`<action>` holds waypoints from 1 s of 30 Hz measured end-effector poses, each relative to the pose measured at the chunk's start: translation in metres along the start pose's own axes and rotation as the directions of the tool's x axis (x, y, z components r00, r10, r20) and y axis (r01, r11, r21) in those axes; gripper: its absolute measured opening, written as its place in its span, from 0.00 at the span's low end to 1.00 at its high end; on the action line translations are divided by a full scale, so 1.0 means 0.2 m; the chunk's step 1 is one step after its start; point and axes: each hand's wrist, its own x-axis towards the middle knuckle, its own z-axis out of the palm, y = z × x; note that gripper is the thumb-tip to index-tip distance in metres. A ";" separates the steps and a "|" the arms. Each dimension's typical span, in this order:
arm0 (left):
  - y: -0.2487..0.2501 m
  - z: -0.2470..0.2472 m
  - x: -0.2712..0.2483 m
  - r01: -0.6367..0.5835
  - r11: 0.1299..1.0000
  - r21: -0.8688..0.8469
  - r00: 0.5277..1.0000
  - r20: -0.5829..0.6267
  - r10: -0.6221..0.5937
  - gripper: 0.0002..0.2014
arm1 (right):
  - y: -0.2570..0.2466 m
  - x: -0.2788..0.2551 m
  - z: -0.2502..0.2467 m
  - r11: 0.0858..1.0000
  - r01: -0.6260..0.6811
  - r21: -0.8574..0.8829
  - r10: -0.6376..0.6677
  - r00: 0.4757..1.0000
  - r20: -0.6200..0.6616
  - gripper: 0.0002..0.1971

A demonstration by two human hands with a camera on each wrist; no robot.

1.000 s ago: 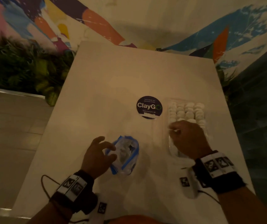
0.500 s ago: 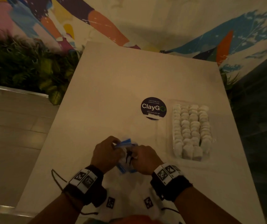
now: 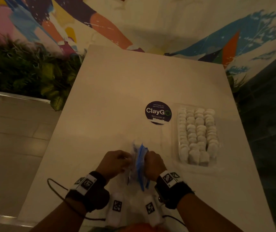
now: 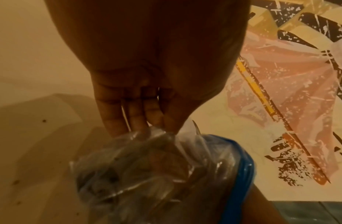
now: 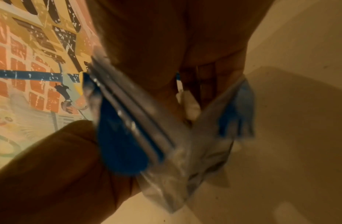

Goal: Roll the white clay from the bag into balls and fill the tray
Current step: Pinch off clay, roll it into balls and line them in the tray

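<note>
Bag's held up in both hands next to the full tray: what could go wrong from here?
1. The bag is crumpled thin plastic pulled between the left hand and right hand; it might tear or spill clay.
2. The tray looks packed with balls; squeezing in more might dent them.

Dim white table against a colourful mural wall.
</note>
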 end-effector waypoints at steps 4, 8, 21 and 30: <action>-0.04 -0.01 0.04 -0.050 0.993 0.105 0.996 -0.065 0.057 0.06 | 0.03 0.00 -0.01 0.989 0.041 0.140 -0.043 0.999 0.010 0.08; -0.09 -0.06 0.07 -0.028 0.954 0.297 0.981 -0.173 0.083 0.07 | 0.08 -0.01 0.01 0.948 0.015 0.317 0.005 0.998 -0.061 0.11; 0.11 -0.15 -0.07 -0.494 0.827 0.269 0.771 -0.305 0.560 0.15 | 0.09 -0.08 -0.17 0.871 0.170 0.460 -0.053 0.965 -0.258 0.09; 0.21 -0.06 -0.10 -0.626 0.712 0.318 0.774 0.135 0.619 0.14 | -0.10 -0.15 -0.38 0.732 0.364 0.576 -0.276 0.931 -0.238 0.06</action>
